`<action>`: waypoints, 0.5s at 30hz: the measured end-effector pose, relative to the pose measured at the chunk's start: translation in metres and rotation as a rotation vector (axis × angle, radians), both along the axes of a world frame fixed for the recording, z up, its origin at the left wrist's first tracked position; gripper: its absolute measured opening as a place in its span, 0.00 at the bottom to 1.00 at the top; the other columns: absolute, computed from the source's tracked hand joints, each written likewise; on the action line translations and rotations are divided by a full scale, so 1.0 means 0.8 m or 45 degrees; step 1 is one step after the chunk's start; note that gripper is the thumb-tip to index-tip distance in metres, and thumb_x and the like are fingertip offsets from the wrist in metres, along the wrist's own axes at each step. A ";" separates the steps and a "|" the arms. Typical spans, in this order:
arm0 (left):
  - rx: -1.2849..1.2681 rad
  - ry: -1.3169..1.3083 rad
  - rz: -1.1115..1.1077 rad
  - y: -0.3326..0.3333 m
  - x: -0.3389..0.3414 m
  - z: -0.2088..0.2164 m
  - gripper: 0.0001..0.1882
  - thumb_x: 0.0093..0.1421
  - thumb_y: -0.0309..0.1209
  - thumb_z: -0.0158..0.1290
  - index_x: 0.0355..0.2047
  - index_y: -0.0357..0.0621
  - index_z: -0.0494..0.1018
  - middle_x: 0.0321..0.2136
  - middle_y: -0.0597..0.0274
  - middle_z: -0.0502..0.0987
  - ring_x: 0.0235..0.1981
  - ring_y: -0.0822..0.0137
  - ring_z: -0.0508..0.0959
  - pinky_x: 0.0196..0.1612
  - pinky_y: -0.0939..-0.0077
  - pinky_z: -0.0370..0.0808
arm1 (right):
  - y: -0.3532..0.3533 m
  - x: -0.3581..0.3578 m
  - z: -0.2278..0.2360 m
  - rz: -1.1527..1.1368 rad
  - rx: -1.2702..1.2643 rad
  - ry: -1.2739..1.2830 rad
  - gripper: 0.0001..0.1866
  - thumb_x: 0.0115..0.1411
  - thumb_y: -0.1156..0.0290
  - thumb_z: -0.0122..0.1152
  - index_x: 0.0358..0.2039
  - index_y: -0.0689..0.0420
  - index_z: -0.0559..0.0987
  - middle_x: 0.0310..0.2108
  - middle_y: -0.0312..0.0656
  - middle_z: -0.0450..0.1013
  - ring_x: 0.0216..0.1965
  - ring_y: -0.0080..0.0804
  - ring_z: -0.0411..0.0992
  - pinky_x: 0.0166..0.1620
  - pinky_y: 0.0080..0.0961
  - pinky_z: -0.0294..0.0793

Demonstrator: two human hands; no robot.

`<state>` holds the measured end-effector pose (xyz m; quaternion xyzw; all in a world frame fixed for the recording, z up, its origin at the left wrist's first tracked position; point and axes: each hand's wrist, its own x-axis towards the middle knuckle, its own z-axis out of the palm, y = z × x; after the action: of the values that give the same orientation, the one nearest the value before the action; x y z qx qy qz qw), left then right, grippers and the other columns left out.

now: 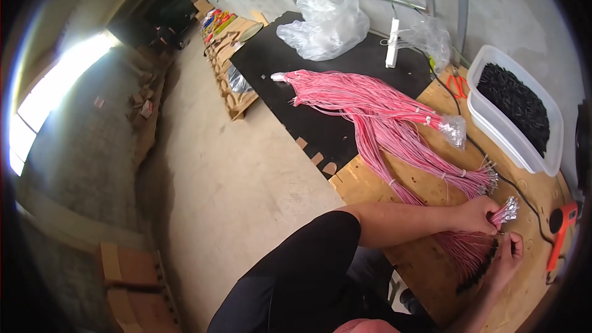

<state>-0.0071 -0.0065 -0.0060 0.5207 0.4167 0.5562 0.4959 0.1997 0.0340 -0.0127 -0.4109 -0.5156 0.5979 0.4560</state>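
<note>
My left hand [478, 214] is closed round a bundle of thin pink wires, whose silver metal ends [508, 210] stick out past the fingers. Just below it, my right hand [509, 251] has thumb and fingertips pinched together close to the bundle; what lies between them is too small to make out. Under both hands, pink wires [467, 253] fan out over the wooden bench, with black ends [472, 282] beside my right wrist. Further back lie more tied pink wire bundles [364, 95], one with its ends wrapped in clear plastic [453, 131].
A white tub [517, 159] of black tube-shaped pieces [513, 102] stands at the right. Nearby are orange-handled scissors [457, 85], a dark cable [487, 155] and a red-and-black tool [560, 234]. Clear plastic bags [327, 24] sit on the black mat [265, 43].
</note>
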 end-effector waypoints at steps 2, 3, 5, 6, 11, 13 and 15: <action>-0.015 -0.078 -0.005 -0.005 0.001 0.004 0.07 0.47 0.23 0.65 0.27 0.36 0.78 0.23 0.65 0.80 0.27 0.77 0.77 0.31 0.77 0.75 | 0.002 0.001 -0.003 0.058 -0.038 0.047 0.01 0.67 0.77 0.57 0.36 0.57 0.76 0.23 0.21 0.61 0.21 0.07 0.50 0.23 0.10 0.45; -0.032 -0.154 -0.034 -0.006 0.001 0.007 0.07 0.48 0.22 0.64 0.27 0.37 0.78 0.23 0.66 0.80 0.28 0.78 0.77 0.31 0.78 0.75 | 0.003 0.003 -0.005 0.094 -0.078 0.095 0.01 0.67 0.76 0.57 0.36 0.57 0.76 0.23 0.21 0.60 0.21 0.07 0.50 0.23 0.10 0.45; -0.019 -0.085 -0.022 -0.006 -0.002 0.008 0.07 0.48 0.21 0.64 0.28 0.36 0.78 0.24 0.66 0.80 0.28 0.78 0.77 0.32 0.78 0.75 | 0.003 0.002 -0.008 0.107 -0.093 0.135 0.01 0.67 0.76 0.57 0.37 0.57 0.76 0.23 0.21 0.60 0.21 0.07 0.50 0.23 0.10 0.45; 0.021 -0.089 -0.027 -0.005 -0.001 0.006 0.07 0.48 0.21 0.64 0.28 0.36 0.78 0.24 0.65 0.80 0.28 0.78 0.77 0.32 0.79 0.75 | 0.003 0.002 -0.009 0.113 -0.111 0.177 0.00 0.67 0.76 0.57 0.37 0.57 0.76 0.23 0.21 0.60 0.20 0.07 0.50 0.22 0.09 0.44; 0.009 -0.106 -0.021 0.001 0.002 -0.006 0.07 0.48 0.23 0.64 0.27 0.35 0.79 0.23 0.63 0.81 0.27 0.78 0.77 0.32 0.77 0.75 | -0.001 0.000 -0.001 0.137 -0.163 0.141 0.02 0.67 0.77 0.56 0.36 0.56 0.75 0.22 0.21 0.59 0.20 0.07 0.50 0.22 0.09 0.45; -0.022 -0.060 0.032 0.000 0.002 -0.004 0.07 0.49 0.26 0.64 0.25 0.35 0.79 0.20 0.60 0.80 0.26 0.77 0.77 0.31 0.75 0.75 | -0.002 0.001 0.001 0.155 -0.173 0.101 0.02 0.68 0.77 0.55 0.35 0.56 0.74 0.22 0.21 0.59 0.20 0.07 0.49 0.22 0.09 0.45; 0.003 0.011 0.051 -0.002 0.001 0.002 0.07 0.49 0.26 0.64 0.25 0.35 0.79 0.19 0.59 0.79 0.25 0.76 0.77 0.30 0.74 0.74 | -0.002 0.002 0.001 0.196 -0.160 0.085 0.03 0.67 0.79 0.54 0.35 0.56 0.72 0.22 0.24 0.59 0.19 0.08 0.49 0.22 0.10 0.45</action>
<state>-0.0062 -0.0081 -0.0043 0.5153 0.4285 0.5643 0.4821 0.2015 0.0322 -0.0118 -0.3777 -0.4916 0.6757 0.3989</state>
